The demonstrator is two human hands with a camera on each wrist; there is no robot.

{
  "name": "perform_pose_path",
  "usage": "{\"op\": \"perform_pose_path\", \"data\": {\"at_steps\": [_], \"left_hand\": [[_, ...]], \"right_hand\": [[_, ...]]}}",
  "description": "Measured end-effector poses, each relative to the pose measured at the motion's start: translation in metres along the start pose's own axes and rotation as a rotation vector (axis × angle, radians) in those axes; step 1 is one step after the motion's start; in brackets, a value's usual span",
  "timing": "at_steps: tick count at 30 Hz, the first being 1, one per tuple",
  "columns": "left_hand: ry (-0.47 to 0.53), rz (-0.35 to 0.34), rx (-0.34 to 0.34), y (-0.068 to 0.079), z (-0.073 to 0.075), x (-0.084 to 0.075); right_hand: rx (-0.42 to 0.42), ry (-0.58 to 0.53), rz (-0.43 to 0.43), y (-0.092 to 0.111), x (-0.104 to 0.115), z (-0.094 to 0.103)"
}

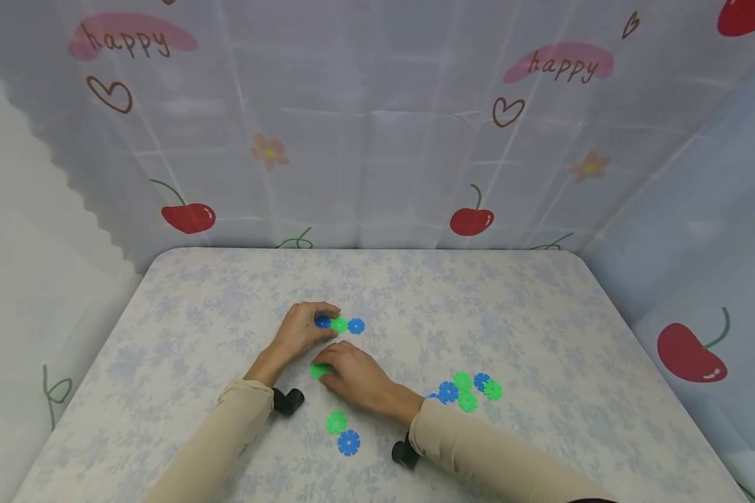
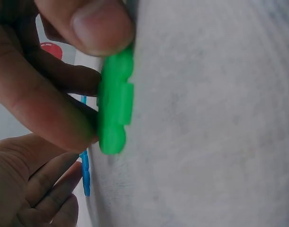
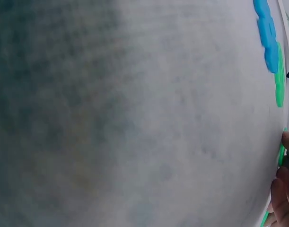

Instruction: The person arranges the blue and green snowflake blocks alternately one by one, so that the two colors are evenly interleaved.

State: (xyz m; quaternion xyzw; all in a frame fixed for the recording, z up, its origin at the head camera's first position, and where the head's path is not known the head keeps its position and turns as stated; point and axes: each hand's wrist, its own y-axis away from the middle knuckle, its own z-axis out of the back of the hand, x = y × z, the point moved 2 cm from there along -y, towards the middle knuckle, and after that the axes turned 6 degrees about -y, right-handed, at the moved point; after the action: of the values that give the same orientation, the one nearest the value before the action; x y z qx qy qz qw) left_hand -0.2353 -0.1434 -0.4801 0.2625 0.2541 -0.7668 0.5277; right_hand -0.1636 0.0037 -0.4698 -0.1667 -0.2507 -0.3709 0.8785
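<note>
My left hand (image 1: pixel 302 327) has its thumb and fingertips around the left end of a short row of notched plastic discs, with the left blue disc (image 1: pixel 323 322) between them. A green disc (image 1: pixel 340 325) sits mid-row beside its fingertips, and a second blue disc (image 1: pixel 356 326) forms the right end. Nearer to me, my right hand (image 1: pixel 361 377) pinches another green disc (image 1: pixel 319 371) between thumb and fingers. In the left wrist view this green disc (image 2: pixel 117 101) stands on edge close over the tabletop, with the blue disc (image 2: pixel 85 175) and left hand (image 2: pixel 35 182) behind.
A loose green disc (image 1: pixel 336 422) and blue disc (image 1: pixel 349 443) lie in front of my right hand. Several blue and green discs (image 1: pixel 468 400) are clustered right of my right wrist, partly hidden by the sleeve. The patterned tabletop (image 1: pixel 226 300) meets a printed curtain (image 1: pixel 365 175) behind.
</note>
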Motion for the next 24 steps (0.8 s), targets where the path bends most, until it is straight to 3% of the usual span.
{"op": "perform_pose_path", "data": {"at_steps": [7, 14, 20, 24], "left_hand": [[-0.012, -0.009, -0.005, 0.001, 0.001, -0.002], [-0.015, -0.011, 0.003, 0.004, 0.0, -0.003], [-0.085, -0.008, 0.01, 0.005, 0.002, -0.006], [-0.092, -0.011, 0.001, 0.001, 0.002, -0.013]], "right_hand": [[-0.001, -0.003, -0.034, 0.0, 0.0, 0.001], [0.066, 0.04, -0.026, 0.008, -0.002, 0.006], [0.133, 0.078, 0.048, 0.017, -0.005, 0.014], [0.129, 0.106, 0.085, 0.022, -0.007, 0.019]]}}
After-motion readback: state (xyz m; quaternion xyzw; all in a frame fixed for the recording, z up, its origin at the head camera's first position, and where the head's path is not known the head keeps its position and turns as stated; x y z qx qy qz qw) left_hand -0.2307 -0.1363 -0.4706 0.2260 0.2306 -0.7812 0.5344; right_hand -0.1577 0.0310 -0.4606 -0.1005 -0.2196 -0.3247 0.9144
